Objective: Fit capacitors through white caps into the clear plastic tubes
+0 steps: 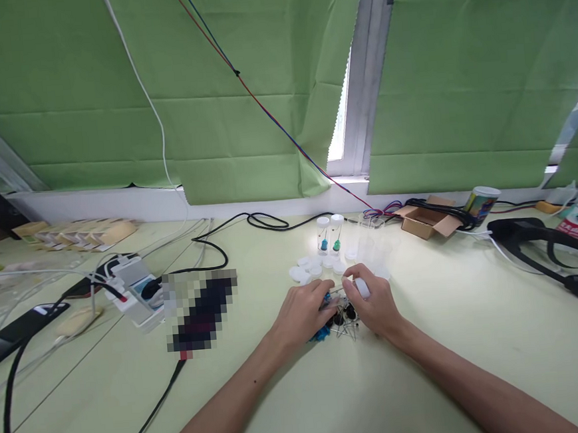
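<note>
My left hand (301, 314) is closed, its fingers curled around what looks like a clear plastic vial (332, 304), mostly hidden by them. My right hand (378, 303) has a white cap (362, 288) in its curled fingers, close to the left fingertips. Beneath both hands lies a heap of small metal pins and black parts (346, 320), with blue dispensing needle tips (321, 334) at its left side. Just beyond, a capped vial with a blue tip (323, 236) and another with a green tip (337, 233) stand upright. Loose white caps (304, 271) are scattered in front of them.
Clear open tubes (371, 240) stand behind my right hand. Farther right are a small cardboard box (425, 222), a printed can (481, 204) and a black headset-like frame (536, 244). To the left lie a power strip (137, 288), black cables and a blurred-out dark device (204, 313).
</note>
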{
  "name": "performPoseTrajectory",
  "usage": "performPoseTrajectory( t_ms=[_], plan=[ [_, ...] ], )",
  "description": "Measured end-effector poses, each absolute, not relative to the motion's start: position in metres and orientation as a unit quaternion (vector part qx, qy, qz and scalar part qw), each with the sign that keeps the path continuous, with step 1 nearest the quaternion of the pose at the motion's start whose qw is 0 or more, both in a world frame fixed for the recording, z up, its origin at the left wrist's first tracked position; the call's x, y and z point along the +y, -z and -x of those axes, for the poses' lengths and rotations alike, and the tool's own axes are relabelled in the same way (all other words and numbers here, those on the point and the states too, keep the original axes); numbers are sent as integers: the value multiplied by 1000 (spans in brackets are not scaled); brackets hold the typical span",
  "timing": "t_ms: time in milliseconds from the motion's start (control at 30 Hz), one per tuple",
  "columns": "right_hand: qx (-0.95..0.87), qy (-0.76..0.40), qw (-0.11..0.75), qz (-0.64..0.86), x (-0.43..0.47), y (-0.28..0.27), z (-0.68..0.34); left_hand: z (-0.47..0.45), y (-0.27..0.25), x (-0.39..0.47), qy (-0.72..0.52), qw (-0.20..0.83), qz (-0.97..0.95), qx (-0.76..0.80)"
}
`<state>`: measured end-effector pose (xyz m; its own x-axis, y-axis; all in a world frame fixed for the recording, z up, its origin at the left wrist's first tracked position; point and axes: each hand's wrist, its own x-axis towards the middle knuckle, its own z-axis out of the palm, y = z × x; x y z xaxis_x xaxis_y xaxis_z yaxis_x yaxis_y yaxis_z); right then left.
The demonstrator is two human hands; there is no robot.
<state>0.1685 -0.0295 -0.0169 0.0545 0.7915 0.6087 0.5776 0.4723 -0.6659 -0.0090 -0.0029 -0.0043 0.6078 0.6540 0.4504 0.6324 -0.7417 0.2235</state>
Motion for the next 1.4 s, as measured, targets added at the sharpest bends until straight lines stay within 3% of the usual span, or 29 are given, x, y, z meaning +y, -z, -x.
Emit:
performPoseTrajectory(
  t_ms=[700, 1400],
  plan=[
    [-672, -134, 507, 523, -30, 18, -166, 7, 4, -5, -259, 2, -882, 393],
    [-711, -30, 504, 489, -28, 15, -167, 6, 4, -7, -255, -4, -879, 403]
  ],
)
